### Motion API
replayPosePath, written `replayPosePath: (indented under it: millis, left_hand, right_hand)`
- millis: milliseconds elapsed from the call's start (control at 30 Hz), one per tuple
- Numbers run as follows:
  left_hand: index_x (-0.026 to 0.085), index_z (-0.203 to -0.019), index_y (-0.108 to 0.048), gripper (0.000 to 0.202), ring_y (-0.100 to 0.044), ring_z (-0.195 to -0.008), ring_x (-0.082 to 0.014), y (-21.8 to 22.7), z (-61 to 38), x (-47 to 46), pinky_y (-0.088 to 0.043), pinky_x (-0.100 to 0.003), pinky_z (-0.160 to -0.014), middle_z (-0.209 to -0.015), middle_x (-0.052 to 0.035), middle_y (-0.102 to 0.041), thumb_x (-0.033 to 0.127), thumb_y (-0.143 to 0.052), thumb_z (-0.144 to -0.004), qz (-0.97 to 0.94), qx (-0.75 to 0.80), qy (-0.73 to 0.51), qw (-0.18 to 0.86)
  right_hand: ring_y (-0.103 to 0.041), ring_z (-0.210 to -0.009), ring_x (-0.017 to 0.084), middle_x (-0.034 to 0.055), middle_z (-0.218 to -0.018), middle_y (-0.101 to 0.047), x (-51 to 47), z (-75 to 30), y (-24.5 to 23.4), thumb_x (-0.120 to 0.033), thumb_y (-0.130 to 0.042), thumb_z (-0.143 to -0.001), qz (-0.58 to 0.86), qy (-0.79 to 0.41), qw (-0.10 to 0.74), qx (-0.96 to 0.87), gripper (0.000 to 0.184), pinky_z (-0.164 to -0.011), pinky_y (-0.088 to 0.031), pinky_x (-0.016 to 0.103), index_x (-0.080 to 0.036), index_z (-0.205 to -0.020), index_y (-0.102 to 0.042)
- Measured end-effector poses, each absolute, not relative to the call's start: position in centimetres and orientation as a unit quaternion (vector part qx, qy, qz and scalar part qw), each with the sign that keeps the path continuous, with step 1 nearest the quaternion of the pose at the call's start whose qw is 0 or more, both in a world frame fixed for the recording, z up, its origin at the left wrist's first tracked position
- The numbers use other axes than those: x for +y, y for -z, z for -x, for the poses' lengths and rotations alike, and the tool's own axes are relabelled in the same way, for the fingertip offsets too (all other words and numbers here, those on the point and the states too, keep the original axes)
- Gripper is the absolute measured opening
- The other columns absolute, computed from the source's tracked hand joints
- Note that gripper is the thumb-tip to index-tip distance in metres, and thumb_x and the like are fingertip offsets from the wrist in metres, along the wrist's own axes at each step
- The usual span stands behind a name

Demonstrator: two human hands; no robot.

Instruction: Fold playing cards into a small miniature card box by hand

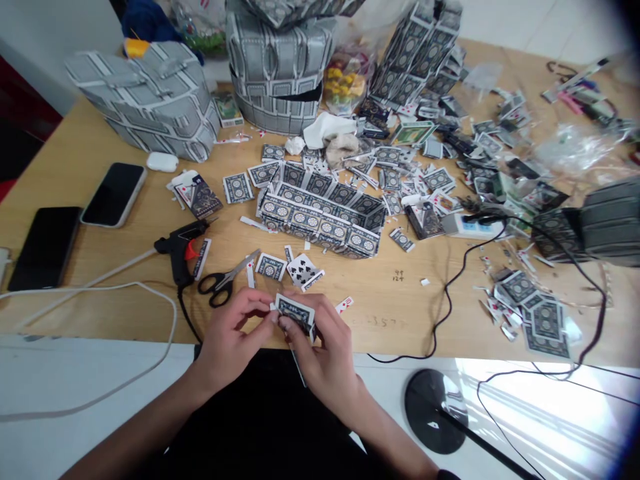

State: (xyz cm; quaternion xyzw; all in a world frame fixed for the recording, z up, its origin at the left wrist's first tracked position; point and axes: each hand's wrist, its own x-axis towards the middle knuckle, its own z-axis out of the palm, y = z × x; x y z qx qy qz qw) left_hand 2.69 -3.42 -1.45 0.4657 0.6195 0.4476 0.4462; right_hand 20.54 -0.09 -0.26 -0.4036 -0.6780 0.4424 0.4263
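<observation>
Both hands at work: left hand (230,333) and right hand (325,353) hold a playing card (295,315), back side up, fingers closed on its edges, just over the near edge of the counter (400,313). Scissors (220,283) lie just beyond the left hand, touching-close to a black hot glue gun (183,250). Farther on stands a low wall of joined cards (320,227), with loose card pieces around it.

A white-bordered, dark-patterned playing card (295,315) tilts between left hand (231,333) and right hand (324,353).
</observation>
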Motion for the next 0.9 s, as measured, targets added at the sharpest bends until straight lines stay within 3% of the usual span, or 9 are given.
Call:
replayPosePath:
  millis: [167, 300, 467, 633, 700, 767, 833, 900]
  left_hand:
    - [0.021, -0.105, -0.076, 0.014, -0.081, -0.09, -0.0206, 1.0, -2.6, -2.4, -0.064, -0.027, -0.086, -0.097, -0.0056, -0.084, 0.027, -0.077, -0.092, -0.427, 0.615, -0.456, 0.482]
    - [0.019, -0.103, -0.076, 0.016, -0.077, -0.079, -0.0184, 1.1, -2.0, -1.8, -0.062, -0.025, -0.075, -0.088, -0.0045, -0.081, 0.028, -0.08, -0.091, -0.387, 0.613, -0.496, 0.479]
    - [0.019, -0.1, -0.076, 0.016, -0.07, -0.071, -0.0163, 1.4, -1.3, -2.1, -0.06, -0.027, -0.071, -0.086, -0.0025, -0.076, 0.031, -0.082, -0.091, -0.366, 0.621, -0.513, 0.466]
    - [0.022, -0.103, -0.079, 0.017, -0.07, -0.086, -0.0187, 2.8, -0.8, -2.6, -0.059, -0.028, -0.079, -0.097, -0.0031, -0.077, 0.035, -0.084, -0.092, -0.33, 0.616, -0.546, 0.462]
    - [0.022, -0.098, -0.078, 0.018, -0.069, -0.084, -0.0187, 3.2, -0.6, -2.6, -0.058, -0.028, -0.077, -0.093, -0.0029, -0.075, 0.035, -0.086, -0.089, -0.322, 0.62, -0.549, 0.458]
    - [0.021, -0.093, -0.076, 0.019, -0.067, -0.08, -0.0182, 3.4, -0.5, -2.6, -0.057, -0.028, -0.074, -0.089, -0.0024, -0.072, 0.035, -0.087, -0.087, -0.32, 0.621, -0.55, 0.457]
    - [0.02, -0.088, -0.073, 0.02, -0.066, -0.079, -0.0171, 3.1, -0.6, -2.5, -0.057, -0.028, -0.072, -0.087, -0.0015, -0.07, 0.032, -0.089, -0.085, -0.312, 0.614, -0.558, 0.464]
    - [0.02, -0.082, -0.069, 0.023, -0.069, -0.081, -0.0172, 2.7, -0.7, -2.4, -0.058, -0.026, -0.07, -0.088, -0.0014, -0.071, 0.03, -0.09, -0.083, -0.293, 0.598, -0.569, 0.482]
  right_hand:
    - [-0.067, -0.121, 0.026, 0.009, -0.121, -0.074, -0.3, -20.8, 0.0, -0.007, -0.072, -0.098, 0.399, -0.441, 0.422, -0.684, 0.041, -0.106, -0.06, 0.042, -0.029, -0.133, -0.07]
    - [-0.065, -0.127, 0.028, 0.0107, -0.127, -0.07, -0.5, -21.2, 0.3, -0.01, -0.073, -0.098, 0.402, -0.444, 0.421, -0.681, 0.041, -0.109, -0.058, 0.045, -0.029, -0.134, -0.069]
    - [-0.078, -0.102, 0.023, 0.0066, -0.113, -0.077, -0.5, -21.5, 1.2, -0.015, -0.081, -0.094, 0.437, -0.544, 0.419, -0.581, 0.05, -0.089, -0.065, 0.035, -0.027, -0.138, -0.06]
    - [-0.071, -0.076, 0.017, -0.0021, -0.086, -0.072, -0.1, -21.5, 1.5, -0.02, -0.09, -0.085, 0.467, -0.566, 0.416, -0.537, 0.063, -0.069, -0.059, 0.027, -0.027, -0.141, -0.061]
    - [-0.066, -0.07, 0.015, -0.003, -0.08, -0.07, 0.0, -21.5, 1.3, -0.02, -0.091, -0.082, 0.472, -0.567, 0.411, -0.535, 0.048, -0.065, -0.055, 0.026, -0.024, -0.124, -0.069]
    - [-0.06, -0.065, 0.014, -0.003, -0.074, -0.067, 0.2, -21.6, 1.0, -0.018, -0.088, -0.081, 0.478, -0.567, 0.394, -0.543, 0.023, -0.062, -0.051, 0.025, -0.022, -0.096, -0.071]
    - [-0.055, -0.064, 0.014, -0.003, -0.071, -0.062, 0.3, -21.8, 0.7, -0.017, -0.083, -0.081, 0.47, -0.566, 0.388, -0.556, 0.023, -0.059, -0.047, 0.025, -0.022, -0.077, -0.062]
    - [-0.059, -0.072, 0.016, -0.0005, -0.077, -0.061, 0.3, -21.9, 0.5, -0.015, -0.077, -0.082, 0.448, -0.554, 0.409, -0.57, 0.027, -0.065, -0.049, 0.028, -0.023, -0.071, -0.053]
